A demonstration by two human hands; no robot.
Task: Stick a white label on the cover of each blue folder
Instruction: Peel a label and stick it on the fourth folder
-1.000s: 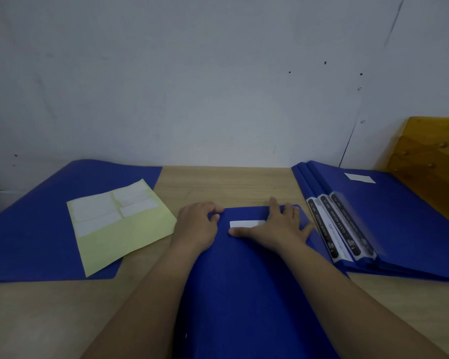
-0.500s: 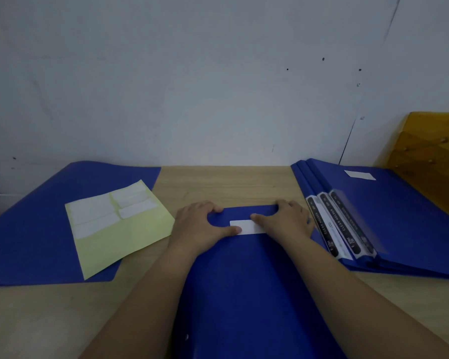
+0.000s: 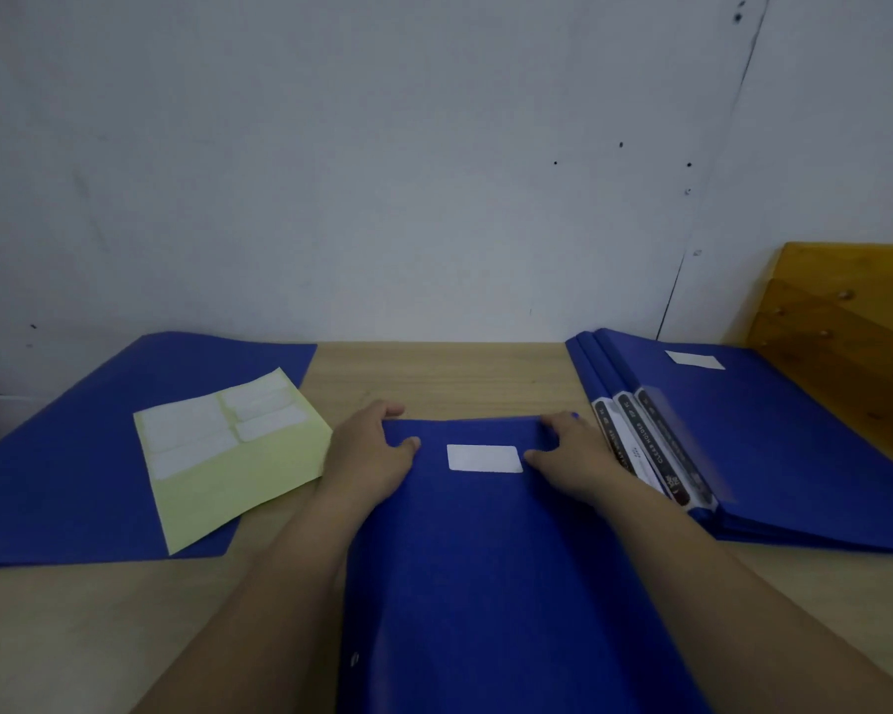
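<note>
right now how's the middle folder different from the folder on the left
The middle folder bears a white label on its cover; the left folder shows none. The left hand and right hand grip the middle folder's far corners; no hand touches the left folder. A yellow label sheet lies on the left folder; nothing loose lies on the middle one. Both are blue and lie flat.

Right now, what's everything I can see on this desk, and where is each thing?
Middle folder: one, blue, front centre, with a white label on its cover.
Folder stack: several, blue, right side; top one bears a small white label.
Left folder: one, blue, left side.
Label sheet: one, pale yellow with white labels, lying partly on the left folder.
Table: one, light wood.
Wooden piece: one, yellow-brown, far right.
Left hand: grips the middle folder's top left corner.
Right hand: grips its top right corner.
</note>
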